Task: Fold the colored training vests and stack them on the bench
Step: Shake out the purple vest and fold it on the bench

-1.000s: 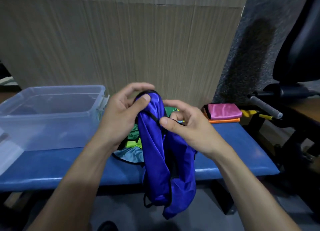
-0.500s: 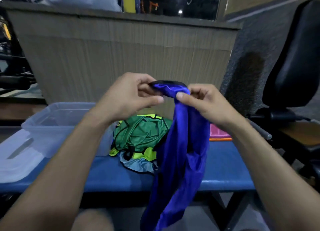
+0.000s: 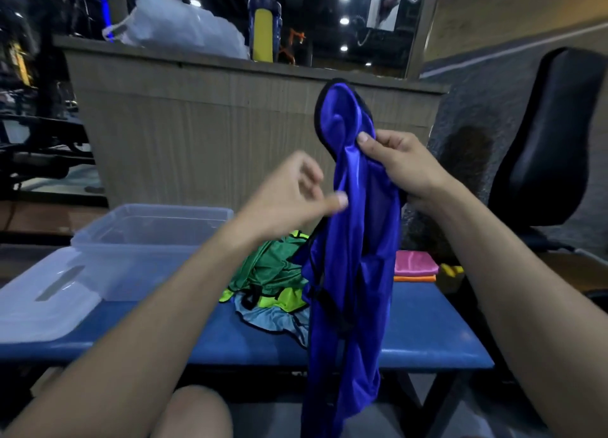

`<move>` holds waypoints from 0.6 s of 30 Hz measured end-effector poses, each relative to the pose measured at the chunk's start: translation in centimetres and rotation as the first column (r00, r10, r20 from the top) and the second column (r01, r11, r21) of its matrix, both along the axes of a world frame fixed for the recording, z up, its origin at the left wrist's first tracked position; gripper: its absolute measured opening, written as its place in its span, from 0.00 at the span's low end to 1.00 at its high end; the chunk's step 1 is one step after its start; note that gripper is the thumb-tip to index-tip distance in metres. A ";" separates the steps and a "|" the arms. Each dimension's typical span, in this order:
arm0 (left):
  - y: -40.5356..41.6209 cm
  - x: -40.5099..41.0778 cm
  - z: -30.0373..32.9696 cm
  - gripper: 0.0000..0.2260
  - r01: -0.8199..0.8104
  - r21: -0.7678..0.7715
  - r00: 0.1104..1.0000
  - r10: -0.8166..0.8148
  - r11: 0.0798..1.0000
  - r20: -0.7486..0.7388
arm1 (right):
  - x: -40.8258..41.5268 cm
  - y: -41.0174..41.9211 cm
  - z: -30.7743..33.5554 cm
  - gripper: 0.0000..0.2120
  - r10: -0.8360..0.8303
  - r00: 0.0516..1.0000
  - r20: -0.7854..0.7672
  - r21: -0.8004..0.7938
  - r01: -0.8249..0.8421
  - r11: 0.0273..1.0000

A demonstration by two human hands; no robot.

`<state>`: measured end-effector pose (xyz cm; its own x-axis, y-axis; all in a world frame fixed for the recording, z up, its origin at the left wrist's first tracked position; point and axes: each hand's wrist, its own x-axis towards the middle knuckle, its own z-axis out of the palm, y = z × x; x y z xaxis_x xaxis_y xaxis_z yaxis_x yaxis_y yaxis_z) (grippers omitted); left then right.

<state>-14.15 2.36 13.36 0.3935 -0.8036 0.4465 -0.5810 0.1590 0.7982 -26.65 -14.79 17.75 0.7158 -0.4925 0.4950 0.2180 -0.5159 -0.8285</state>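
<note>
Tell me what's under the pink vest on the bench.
Under the folded pink vest lies a folded orange vest, only its edge showing, on the blue bench. The hanging blue vest covers their left ends.

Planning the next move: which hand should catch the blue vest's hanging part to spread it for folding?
Probably the left hand. It appears to hold nothing, thumb beside the blue vest, near its hanging cloth. The right hand already pinches the vest's top and holds it up above the bench.

bench (image 3: 427,335) right end bare, bin (image 3: 154,240) blocks left
</note>
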 end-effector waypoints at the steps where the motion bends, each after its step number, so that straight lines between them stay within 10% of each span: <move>1: -0.4 -0.3 -1.9 0.21 -0.006 0.085 0.999 0.003 0.996 0.035 | 0.1 0.2 0.0 0.14 0.000 1.000 0.011 0.012 0.000 1.000; 6: -3.8 0.9 -8.6 0.14 -0.255 0.180 0.922 0.183 0.950 0.342 | 0.6 0.1 0.0 0.13 -0.018 0.999 0.028 0.103 0.015 0.995; 11: -2.5 4.7 -7.1 0.27 0.007 0.048 0.999 -0.006 0.999 -0.031 | -0.4 -2.9 -0.9 0.11 -0.124 0.989 0.077 0.210 0.106 0.972; 18: -0.1 5.2 1.7 0.16 0.085 -0.086 0.949 -0.107 0.993 -0.297 | -0.9 -5.3 -4.8 0.12 -0.161 0.987 -0.021 0.331 0.159 0.930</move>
<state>-8.94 2.30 15.10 0.4407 -0.8146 0.3771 -0.2952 0.2652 0.9179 -27.54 -20.07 12.90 0.6113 -0.7367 0.2891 0.1608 -0.2421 -0.9568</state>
